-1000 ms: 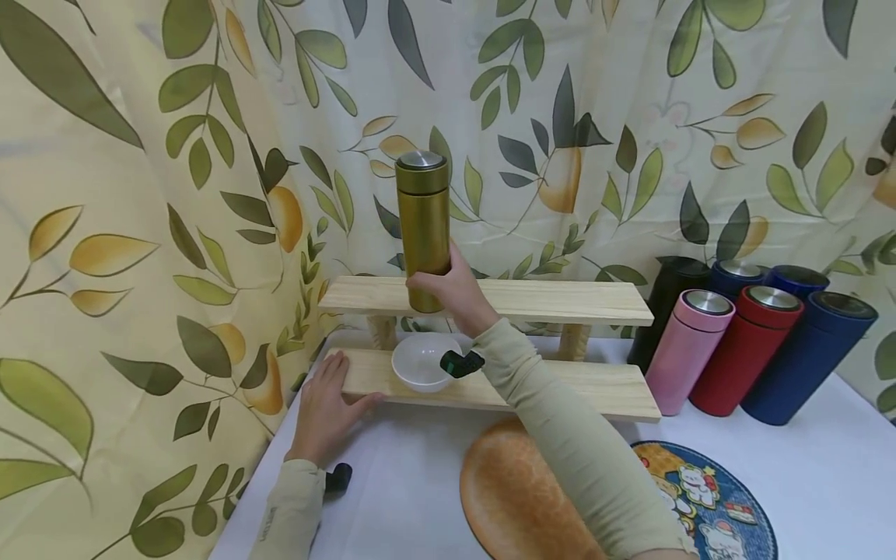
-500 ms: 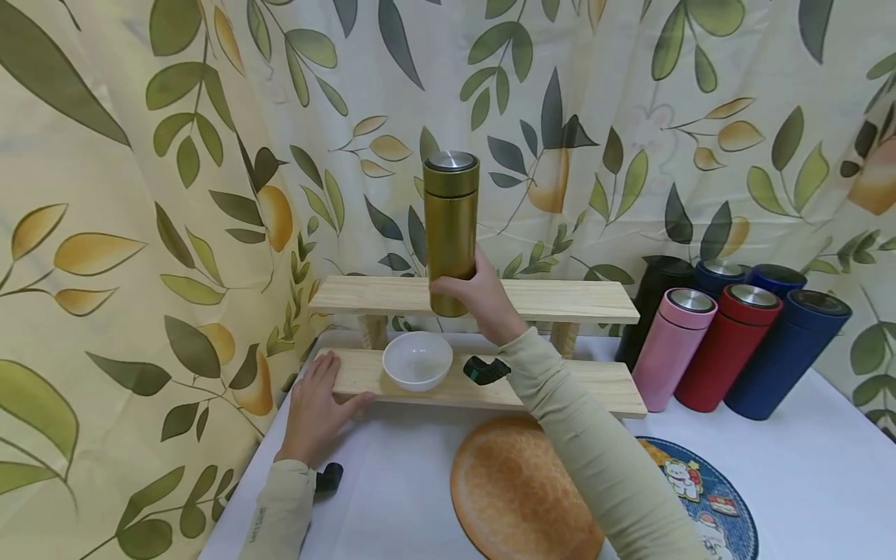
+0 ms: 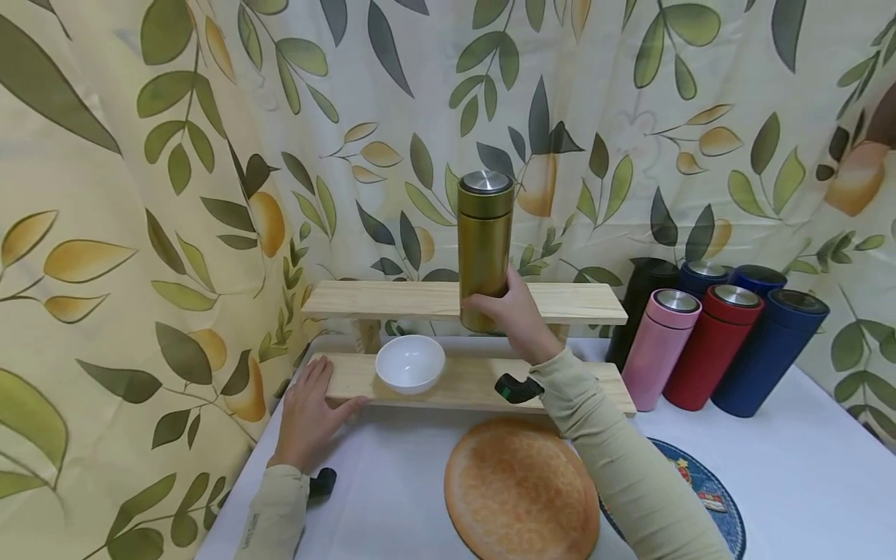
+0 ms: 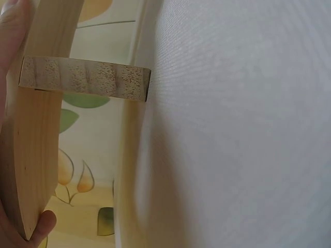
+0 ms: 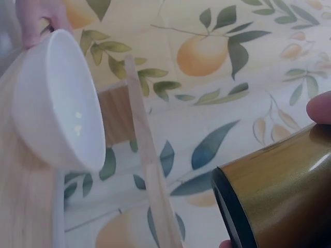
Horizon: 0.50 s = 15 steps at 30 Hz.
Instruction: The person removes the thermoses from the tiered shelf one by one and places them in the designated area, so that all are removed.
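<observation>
My right hand [image 3: 511,309] grips a gold thermos bottle [image 3: 484,241] round its lower part, holding it upright before the upper board [image 3: 392,299] of a two-tier wooden shelf. In the right wrist view the black base of the gold bottle [image 5: 289,191] appears apart from that board. At the left end of the lower board [image 3: 469,385], my left hand [image 3: 308,412] holds on, with its thumb along the front edge. A fingertip [image 4: 45,223] curls past the board's end in the left wrist view. A white bowl [image 3: 410,364] sits on the lower board, right of this hand.
Right of the shelf stand several thermos bottles, among them a pink one [image 3: 661,350], a red one [image 3: 714,346] and a blue one [image 3: 770,354]. A round brown mat [image 3: 521,490] and a blue patterned mat [image 3: 721,482] lie in front. A leaf-print curtain [image 3: 595,78] hangs behind.
My right hand has carried the gold bottle to the right along the upper board, slightly lower now. My left hand keeps its place on the lower board. The head view has shifted a little.
</observation>
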### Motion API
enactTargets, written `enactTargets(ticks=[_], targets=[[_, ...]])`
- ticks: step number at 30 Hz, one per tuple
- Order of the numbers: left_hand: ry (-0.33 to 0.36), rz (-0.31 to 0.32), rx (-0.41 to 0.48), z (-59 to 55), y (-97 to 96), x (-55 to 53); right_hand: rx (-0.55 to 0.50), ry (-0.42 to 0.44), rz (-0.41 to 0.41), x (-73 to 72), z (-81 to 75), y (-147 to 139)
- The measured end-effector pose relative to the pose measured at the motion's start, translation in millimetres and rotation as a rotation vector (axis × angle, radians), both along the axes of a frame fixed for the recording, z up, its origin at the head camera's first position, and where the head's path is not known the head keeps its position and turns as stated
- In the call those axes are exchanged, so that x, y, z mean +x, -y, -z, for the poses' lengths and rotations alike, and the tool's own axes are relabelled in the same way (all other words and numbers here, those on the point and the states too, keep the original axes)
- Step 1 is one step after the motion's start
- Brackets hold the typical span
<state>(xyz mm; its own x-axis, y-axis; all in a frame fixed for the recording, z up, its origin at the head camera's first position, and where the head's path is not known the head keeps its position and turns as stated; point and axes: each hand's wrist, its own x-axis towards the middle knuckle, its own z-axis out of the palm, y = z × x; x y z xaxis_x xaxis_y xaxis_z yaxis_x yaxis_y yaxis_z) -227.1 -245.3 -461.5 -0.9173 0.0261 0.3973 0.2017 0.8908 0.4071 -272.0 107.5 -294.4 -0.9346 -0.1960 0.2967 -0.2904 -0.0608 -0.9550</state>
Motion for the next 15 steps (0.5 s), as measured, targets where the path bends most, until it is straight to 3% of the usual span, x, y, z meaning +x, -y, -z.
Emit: enactTargets(ticks=[15], targets=[[0.038, 0.000, 0.006, -2.3, -1.1, 2.9, 0.057, -0.006, 0.051, 24.9, 21.2, -58.9]])
